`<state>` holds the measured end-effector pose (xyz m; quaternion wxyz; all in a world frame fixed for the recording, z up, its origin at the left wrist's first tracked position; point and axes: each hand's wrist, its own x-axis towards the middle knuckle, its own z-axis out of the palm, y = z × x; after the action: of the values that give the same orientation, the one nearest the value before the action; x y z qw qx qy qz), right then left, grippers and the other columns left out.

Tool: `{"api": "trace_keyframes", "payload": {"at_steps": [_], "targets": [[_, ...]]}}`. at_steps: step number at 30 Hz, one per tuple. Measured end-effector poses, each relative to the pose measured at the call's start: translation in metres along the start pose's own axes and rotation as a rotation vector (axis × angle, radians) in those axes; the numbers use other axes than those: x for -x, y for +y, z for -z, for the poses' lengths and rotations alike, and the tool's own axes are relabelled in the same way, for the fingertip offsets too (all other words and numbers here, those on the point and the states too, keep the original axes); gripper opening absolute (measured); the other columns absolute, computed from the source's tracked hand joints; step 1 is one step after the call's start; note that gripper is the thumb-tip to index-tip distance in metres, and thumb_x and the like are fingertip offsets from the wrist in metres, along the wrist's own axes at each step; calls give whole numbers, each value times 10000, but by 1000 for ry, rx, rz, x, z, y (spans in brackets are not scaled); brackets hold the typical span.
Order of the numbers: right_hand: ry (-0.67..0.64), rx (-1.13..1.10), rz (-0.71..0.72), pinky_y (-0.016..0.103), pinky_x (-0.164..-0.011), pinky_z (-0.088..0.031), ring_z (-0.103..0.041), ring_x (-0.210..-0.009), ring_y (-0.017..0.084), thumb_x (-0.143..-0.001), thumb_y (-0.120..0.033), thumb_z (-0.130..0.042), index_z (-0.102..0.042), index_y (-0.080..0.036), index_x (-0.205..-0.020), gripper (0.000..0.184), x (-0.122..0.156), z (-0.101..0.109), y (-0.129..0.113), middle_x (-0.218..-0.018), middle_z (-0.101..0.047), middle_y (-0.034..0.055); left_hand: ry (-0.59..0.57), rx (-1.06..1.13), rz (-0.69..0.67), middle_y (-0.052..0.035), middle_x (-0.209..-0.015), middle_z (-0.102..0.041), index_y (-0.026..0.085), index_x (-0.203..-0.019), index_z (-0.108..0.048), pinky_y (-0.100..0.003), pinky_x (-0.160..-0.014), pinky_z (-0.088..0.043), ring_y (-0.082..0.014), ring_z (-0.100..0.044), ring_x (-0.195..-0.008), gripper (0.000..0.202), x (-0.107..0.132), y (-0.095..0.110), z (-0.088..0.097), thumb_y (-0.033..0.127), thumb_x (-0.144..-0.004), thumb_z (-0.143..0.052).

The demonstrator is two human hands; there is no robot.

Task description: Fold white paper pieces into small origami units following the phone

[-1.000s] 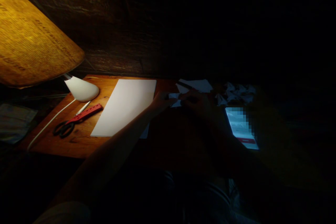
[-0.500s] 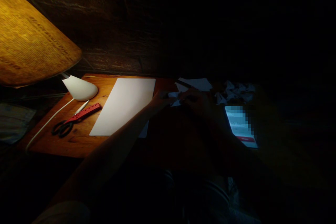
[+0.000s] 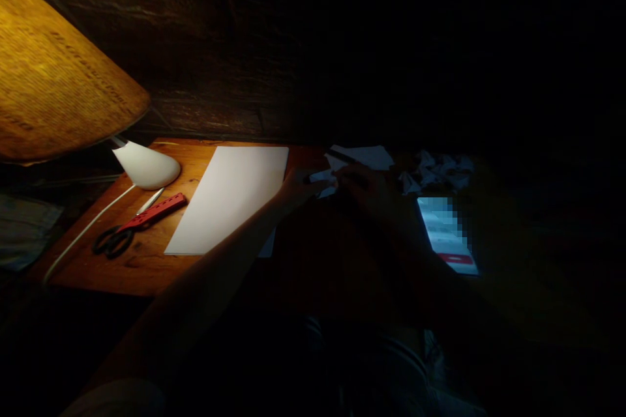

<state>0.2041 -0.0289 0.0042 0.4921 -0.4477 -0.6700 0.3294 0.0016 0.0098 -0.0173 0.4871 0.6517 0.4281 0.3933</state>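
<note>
A small white piece of folded paper is held between my two hands above the dark middle of the table. My left hand grips its left side, fingers closed on it. From the right, my right hand pinches the other side; deep shadow hides most of its fingers. Just behind the hands lie some white paper sheets with a dark, thin strip-like object across them. Several folded white paper pieces sit in a cluster to the right of my right hand.
A stack of white paper lies left of my hands on the wooden table. Further left are black-handled scissors, a red perforated strip and a lamp with its cord. A lit phone lies at right.
Both hands have shifted slightly around the folded paper, which now shows at a different tilt and is more covered by the fingers. The view has moved a little; the other things stay put.
</note>
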Motion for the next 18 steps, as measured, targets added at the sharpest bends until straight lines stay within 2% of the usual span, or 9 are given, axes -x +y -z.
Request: {"api": "trace_keyframes", "payload": {"at_steps": [3, 6, 10, 18], "targets": [[14, -75, -47, 379, -875, -566, -713, -937, 230, -899, -456, -686, -725, -244, -1022, 248, 0, -2, 3, -994, -779, 48, 43, 1, 5, 14, -609, -607, 148, -705, -722, -221, -514, -324, -95, -490, -553, 300, 0, 2, -2, 423, -774, -820], [2, -62, -60, 362, -823, -563, -707, -883, 221, -826, -547, -775, -716, -233, -965, 348, 1, -5, 7, -954, -767, 48, 72, -22, 30, 20, -594, -591, 147, -683, -705, -218, -510, -316, -92, -477, -546, 283, -2, 2, -2, 391, -756, -827], [0, -40, -68, 368, -791, -565, -713, -849, 224, -837, -541, -779, -740, -222, -930, 334, 2, -7, 8, -920, -770, 54, 92, -37, 46, 3, -613, -615, 138, -717, -724, -223, -508, -321, -106, -506, -560, 306, -3, 1, -2, 426, -754, -823], [48, -13, -38, 381, -787, -568, -701, -809, 222, -843, -489, -762, -721, -235, -796, 261, 0, -6, 6, -838, -766, 40, 104, 30, -7, -5, -648, -633, 152, -751, -717, -228, -535, -359, -112, -521, -590, 226, 0, 5, -3, 364, -778, -790]]}}
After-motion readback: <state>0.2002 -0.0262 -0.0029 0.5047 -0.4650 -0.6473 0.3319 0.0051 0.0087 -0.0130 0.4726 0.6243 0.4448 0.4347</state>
